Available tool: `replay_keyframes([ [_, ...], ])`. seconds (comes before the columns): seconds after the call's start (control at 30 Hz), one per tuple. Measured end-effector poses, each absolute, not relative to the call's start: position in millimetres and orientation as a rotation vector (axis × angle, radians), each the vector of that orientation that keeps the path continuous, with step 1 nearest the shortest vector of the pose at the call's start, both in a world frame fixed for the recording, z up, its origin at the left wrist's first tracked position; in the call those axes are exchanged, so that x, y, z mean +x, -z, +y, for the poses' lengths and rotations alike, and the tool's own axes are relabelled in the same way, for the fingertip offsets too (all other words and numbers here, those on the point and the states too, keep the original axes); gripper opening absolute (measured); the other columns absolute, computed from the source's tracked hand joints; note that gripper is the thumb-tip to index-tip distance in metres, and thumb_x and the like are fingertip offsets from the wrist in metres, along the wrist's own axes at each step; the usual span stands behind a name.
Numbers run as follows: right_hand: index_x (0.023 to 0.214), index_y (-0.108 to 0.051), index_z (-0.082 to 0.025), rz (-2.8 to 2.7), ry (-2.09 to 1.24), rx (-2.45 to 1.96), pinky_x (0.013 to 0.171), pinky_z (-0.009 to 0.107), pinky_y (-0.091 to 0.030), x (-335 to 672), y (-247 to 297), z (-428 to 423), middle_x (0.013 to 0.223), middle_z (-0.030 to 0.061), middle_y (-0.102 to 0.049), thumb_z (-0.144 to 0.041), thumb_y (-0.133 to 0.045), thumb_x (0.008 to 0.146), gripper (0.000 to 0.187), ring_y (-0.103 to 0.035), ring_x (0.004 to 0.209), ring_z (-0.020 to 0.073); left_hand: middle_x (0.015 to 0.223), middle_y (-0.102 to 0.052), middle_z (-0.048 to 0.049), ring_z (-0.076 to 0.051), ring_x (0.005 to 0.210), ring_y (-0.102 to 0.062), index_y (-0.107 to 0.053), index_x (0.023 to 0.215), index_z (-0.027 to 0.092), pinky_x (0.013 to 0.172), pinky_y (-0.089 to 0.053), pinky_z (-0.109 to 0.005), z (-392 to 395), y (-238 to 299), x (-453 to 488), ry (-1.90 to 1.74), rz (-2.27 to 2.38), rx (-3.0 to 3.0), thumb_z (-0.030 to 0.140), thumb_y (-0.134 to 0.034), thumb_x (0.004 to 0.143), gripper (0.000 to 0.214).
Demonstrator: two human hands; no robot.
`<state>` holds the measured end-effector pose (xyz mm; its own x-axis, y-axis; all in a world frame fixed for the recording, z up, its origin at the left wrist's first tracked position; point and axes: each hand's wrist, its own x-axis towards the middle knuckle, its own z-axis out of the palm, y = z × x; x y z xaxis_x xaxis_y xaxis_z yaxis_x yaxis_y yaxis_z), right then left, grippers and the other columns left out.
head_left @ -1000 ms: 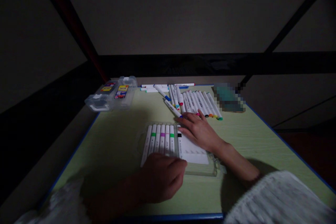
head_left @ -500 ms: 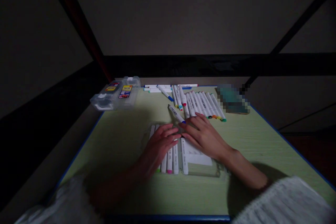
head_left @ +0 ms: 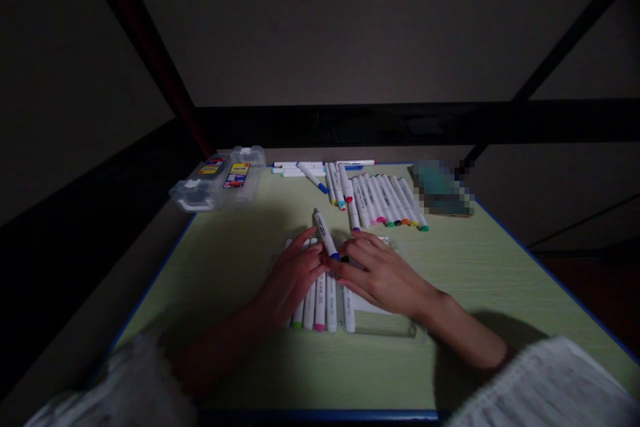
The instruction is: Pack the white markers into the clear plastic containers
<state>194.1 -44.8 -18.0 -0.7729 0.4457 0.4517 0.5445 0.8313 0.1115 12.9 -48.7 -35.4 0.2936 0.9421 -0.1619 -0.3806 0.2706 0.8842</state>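
A white marker (head_left: 325,235) with a blue end slants between my two hands, above the open clear case (head_left: 383,328). My right hand (head_left: 383,273) has its fingertips closed on the blue end. On the other side, my left hand (head_left: 295,273) reaches over the case's left half, fingers stretched and apart, their tips close to or touching the marker. Under it lie several white markers in a row, among them a pink-ended marker (head_left: 321,307) and a green-ended marker (head_left: 299,313). One more white marker (head_left: 349,310) lies in the case's right half, beside a white paper (head_left: 367,305).
Beyond my hands, a row of white markers (head_left: 385,200) with coloured ends lies on the green table (head_left: 465,273). More markers (head_left: 300,165) lie by the far edge. A closed clear case (head_left: 220,180) stands at the far left, a blurred-out teal object (head_left: 443,187) at the far right.
The blue-ended marker, lying on the table before, is now in my right fingers and has come nearer, toward my left hand. My right hand has drawn back and left; my left fingers have shifted slightly.
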Motion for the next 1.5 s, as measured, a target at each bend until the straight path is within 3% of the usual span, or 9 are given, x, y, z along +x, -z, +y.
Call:
replay_keyframes([
  [0.17,0.111,-0.058,-0.018,-2.614,0.291,-0.656,0.090,0.037,-0.040,194.8,16.6,-45.6,0.085,0.0062,-0.060,-0.027,-0.040,0.091,0.028,-0.051,0.088,0.0189,0.096,-0.067,-0.0049,-0.013,0.101,-0.060,-0.046,0.111,0.015,0.096,-0.043,-0.030,-49.6,31.9,12.8,-1.057,0.825,0.814,0.010,-0.043,0.084,0.027],
  [0.27,0.111,-0.058,-0.018,-2.609,0.285,-0.634,0.089,0.037,-0.040,195.0,17.1,-46.4,0.088,0.0069,-0.061,-0.026,-0.042,0.091,0.027,-0.051,0.090,0.0191,0.096,-0.066,-0.0091,-0.015,0.096,-0.062,-0.053,0.104,0.012,0.093,-0.045,-0.031,-48.6,28.6,13.2,-1.048,0.852,0.732,0.014,-0.053,0.078,0.026],
  [0.43,0.105,-0.060,-0.018,-2.555,0.304,-0.542,0.084,0.035,-0.042,193.8,19.8,-46.4,0.092,0.0071,-0.061,-0.024,-0.046,0.089,0.022,-0.050,0.093,0.0191,0.088,-0.067,-0.0076,-0.016,0.088,-0.061,-0.063,0.088,0.011,0.084,-0.045,-0.027,-49.6,23.6,15.4,-1.045,0.795,0.675,0.019,-0.066,0.069,0.021],
  [0.73,0.111,-0.057,-0.019,-2.527,0.333,-0.437,0.084,0.031,-0.043,193.7,17.1,-48.5,0.091,0.0037,-0.063,-0.017,-0.048,0.087,0.025,-0.051,0.098,0.0174,0.078,-0.064,-0.0031,-0.013,0.076,-0.057,-0.065,0.082,0.012,0.074,-0.043,-0.025,-49.9,25.0,15.7,-1.074,0.782,0.703,0.023,-0.074,0.063,0.024],
  [0.9,0.104,-0.059,-0.013,-2.434,0.324,-0.437,0.078,0.031,-0.045,195.4,14.1,-48.1,0.082,0.0048,-0.064,-0.013,-0.046,0.087,0.021,-0.053,0.089,0.0175,0.077,-0.063,-0.0028,-0.010,0.072,-0.055,-0.064,0.080,0.011,0.070,-0.042,-0.022,-53.9,17.9,19.4,-1.067,0.804,0.697,0.021,-0.073,0.062,0.022],
  [1.1,0.100,-0.057,-0.018,-2.080,-0.335,-0.813,0.072,0.032,-0.048,198.5,17.3,-43.9,0.085,0.0057,-0.063,-0.018,-0.044,0.088,0.018,-0.057,0.081,0.0168,0.074,-0.063,-0.0012,-0.012,0.069,-0.056,-0.064,0.081,0.012,0.069,-0.042,-0.024,-58.0,15.8,20.6,-0.996,0.863,0.855,0.021,-0.067,0.064,0.019],
  [1.27,0.113,-0.046,-0.024,-1.716,-0.918,-0.890,0.077,0.032,-0.048,194.6,22.2,-38.8,0.092,0.0031,-0.059,-0.023,-0.048,0.087,0.027,-0.058,0.084,0.0143,0.080,-0.065,-0.0018,-0.015,0.076,-0.059,-0.063,0.089,0.014,0.072,-0.043,-0.026,-57.9,21.4,16.3,-0.902,0.901,1.044,0.025,-0.062,0.068,0.023],
  [1.5,0.128,-0.035,-0.032,-1.678,-1.113,-0.811,0.079,0.032,-0.046,193.5,24.5,-40.4,0.103,0.0030,-0.053,-0.022,-0.047,0.087,0.044,-0.053,0.083,0.0124,0.084,-0.067,-0.0038,-0.016,0.079,-0.060,-0.062,0.094,0.013,0.077,-0.044,-0.029,-62.7,14.8,18.0,-0.786,0.901,1.174,0.027,-0.060,0.068,0.029],
])
